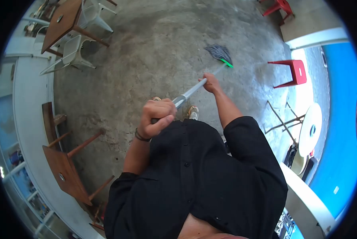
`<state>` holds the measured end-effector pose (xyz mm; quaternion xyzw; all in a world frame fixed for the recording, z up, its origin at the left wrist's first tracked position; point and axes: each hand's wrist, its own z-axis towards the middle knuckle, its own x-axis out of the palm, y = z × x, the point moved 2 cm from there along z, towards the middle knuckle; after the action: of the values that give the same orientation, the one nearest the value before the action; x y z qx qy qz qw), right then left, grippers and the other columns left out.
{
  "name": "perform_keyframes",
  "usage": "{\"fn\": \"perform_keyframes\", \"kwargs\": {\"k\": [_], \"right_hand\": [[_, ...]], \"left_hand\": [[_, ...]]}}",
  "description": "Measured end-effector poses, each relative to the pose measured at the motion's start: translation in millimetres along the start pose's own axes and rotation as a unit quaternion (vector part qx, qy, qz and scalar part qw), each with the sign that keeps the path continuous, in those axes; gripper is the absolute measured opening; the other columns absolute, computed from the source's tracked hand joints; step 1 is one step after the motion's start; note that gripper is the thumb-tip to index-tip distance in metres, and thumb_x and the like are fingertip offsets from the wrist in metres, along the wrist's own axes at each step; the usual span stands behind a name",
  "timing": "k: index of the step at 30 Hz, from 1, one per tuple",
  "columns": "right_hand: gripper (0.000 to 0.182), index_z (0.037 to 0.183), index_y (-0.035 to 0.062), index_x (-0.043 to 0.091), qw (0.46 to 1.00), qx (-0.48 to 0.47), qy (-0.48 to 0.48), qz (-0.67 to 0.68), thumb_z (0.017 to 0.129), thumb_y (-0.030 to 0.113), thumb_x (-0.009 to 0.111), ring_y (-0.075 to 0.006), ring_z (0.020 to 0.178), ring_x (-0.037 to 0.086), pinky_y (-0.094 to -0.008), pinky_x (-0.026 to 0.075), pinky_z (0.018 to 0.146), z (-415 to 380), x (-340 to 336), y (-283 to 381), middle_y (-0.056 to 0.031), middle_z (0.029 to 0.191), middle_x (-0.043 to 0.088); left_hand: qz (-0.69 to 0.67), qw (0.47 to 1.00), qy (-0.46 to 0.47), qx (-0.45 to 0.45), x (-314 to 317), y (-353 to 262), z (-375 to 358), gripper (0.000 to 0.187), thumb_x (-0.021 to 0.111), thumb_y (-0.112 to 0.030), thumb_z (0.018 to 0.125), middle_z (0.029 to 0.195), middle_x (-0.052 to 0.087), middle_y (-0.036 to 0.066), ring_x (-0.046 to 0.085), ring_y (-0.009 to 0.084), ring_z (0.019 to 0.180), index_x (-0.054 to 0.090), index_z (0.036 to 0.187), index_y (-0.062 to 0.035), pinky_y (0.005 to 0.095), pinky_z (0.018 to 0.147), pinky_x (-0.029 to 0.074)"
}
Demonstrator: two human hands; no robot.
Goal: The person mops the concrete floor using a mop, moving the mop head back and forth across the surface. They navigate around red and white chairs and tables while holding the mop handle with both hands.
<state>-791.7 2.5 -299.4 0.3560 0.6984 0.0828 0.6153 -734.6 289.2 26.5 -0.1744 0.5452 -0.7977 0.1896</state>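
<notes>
Currently, left grip (159, 115) curled closed round the mop handle (194, 88) near its upper end; right grip (211, 82) wrapped round it farther along, toward one o'clock; grey mop head (218, 52), in green holder (226, 63), on concrete floor (146, 59) at one o'clock; red stool (297, 72) at two o'clock.

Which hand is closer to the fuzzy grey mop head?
Right. The right hand grips the pole lower down, nearer the mop head; the left hand holds the upper end, near the black shirt, farther away.
</notes>
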Motion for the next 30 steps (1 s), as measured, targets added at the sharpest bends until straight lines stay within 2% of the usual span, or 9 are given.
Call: {"fn": "perform_keyframes", "kwargs": {"k": [5,8,13,17,20,22,25,27,30], "right_hand": [[0.036,0.081,0.0078,0.061,0.993,0.095,-0.060,-0.027,0.087,0.040,0.076,-0.0404,0.090,0.063,-0.0502,0.050,0.074,-97.9,-13.8,-96.7,-0.0173,0.092,0.066],[0.036,0.080,0.0076,0.060,0.984,0.142,-0.108,0.006,0.088,0.040,0.076,-0.0402,0.088,0.064,-0.0501,0.050,0.073,-129.8,-11.3,-99.7,-0.0165,0.091,0.066],[0.035,0.078,0.0086,0.061,0.990,0.096,-0.098,-0.013,0.089,0.040,0.073,-0.0382,0.089,0.064,-0.0500,0.051,0.076,-104.1,7.3,-47.0,-0.0145,0.087,0.065],[0.034,0.079,0.0101,0.063,0.995,0.004,-0.101,0.009,0.090,0.041,0.071,-0.0368,0.090,0.064,-0.0496,0.051,0.077,-57.9,57.0,38.1,-0.0134,0.087,0.064],[0.033,0.079,0.0105,0.063,0.997,-0.046,-0.065,0.007,0.090,0.041,0.070,-0.0362,0.090,0.065,-0.0492,0.051,0.077,-30.8,99.7,132.8,-0.0129,0.087,0.064],[0.033,0.079,0.0105,0.064,0.992,-0.099,-0.068,0.031,0.090,0.041,0.069,-0.0356,0.090,0.065,-0.0491,0.051,0.077,-22.2,134.4,197.8,-0.0122,0.087,0.064],[0.031,0.080,0.0106,0.064,0.986,-0.155,-0.007,0.061,0.090,0.039,0.069,-0.0352,0.089,0.065,-0.0481,0.052,0.077,-13.1,180.0,296.1,-0.0121,0.087,0.064],[0.029,0.081,0.0106,0.063,0.980,-0.169,0.029,0.097,0.091,0.037,0.069,-0.0354,0.090,0.065,-0.0468,0.052,0.078,-19.9,205.6,353.1,-0.0122,0.090,0.063],[0.027,0.085,0.0112,0.064,0.968,-0.182,0.038,0.166,0.092,0.037,0.068,-0.0346,0.097,0.065,-0.0457,0.054,0.081,-29.4,238.9,416.6,-0.0121,0.100,0.063]], "left_hand": [[-0.015,0.993,0.112,-0.031,67.2,34.2,11.0,0.028,0.061,-0.003,0.076,0.057,0.051,0.009,0.054,0.0278,0.055,0.042,0.055,-0.0018,0.0393,0.071,0.049],[-0.007,0.985,0.171,-0.035,80.0,33.7,9.1,0.031,0.061,-0.001,0.075,0.056,0.048,0.009,0.052,0.0289,0.054,0.038,0.055,-0.0030,0.0394,0.072,0.049],[0.021,0.994,0.107,0.003,46.0,-2.2,-6.1,0.027,0.061,0.001,0.071,0.057,0.049,0.009,0.052,0.0281,0.053,0.039,0.055,-0.0019,0.0400,0.068,0.049],[0.058,0.997,0.044,0.019,-9.8,-49.0,-46.9,0.025,0.064,0.001,0.067,0.058,0.050,0.011,0.054,0.0294,0.054,0.042,0.055,-0.0014,0.0395,0.062,0.046],[0.083,0.994,-0.062,0.032,-57.6,-87.2,-97.0,0.027,0.064,-0.004,0.067,0.056,0.049,0.011,0.053,0.0281,0.051,0.040,0.055,-0.0012,0.0398,0.060,0.047],[0.111,0.986,-0.116,0.036,-87.5,-114.0,-136.1,0.029,0.064,-0.008,0.070,0.055,0.048,0.010,0.052,0.0260,0.049,0.040,0.055,-0.0019,0.0405,0.060,0.047],[0.164,0.970,-0.176,0.033,-116.0,-150.8,-192.4,0.033,0.063,-0.013,0.074,0.054,0.047,0.008,0.050,0.0231,0.047,0.039,0.055,-0.0035,0.0414,0.059,0.048],[0.200,0.965,-0.168,0.036,-124.0,-170.8,-216.3,0.035,0.063,-0.015,0.077,0.053,0.047,0.007,0.049,0.0221,0.046,0.038,0.055,-0.0044,0.0413,0.058,0.049],[0.233,0.966,-0.089,0.062,-129.5,-189.3,-229.7,0.037,0.063,-0.018,0.080,0.052,0.047,0.007,0.049,0.0213,0.045,0.038,0.056,-0.0056,0.0400,0.056,0.049]]}}
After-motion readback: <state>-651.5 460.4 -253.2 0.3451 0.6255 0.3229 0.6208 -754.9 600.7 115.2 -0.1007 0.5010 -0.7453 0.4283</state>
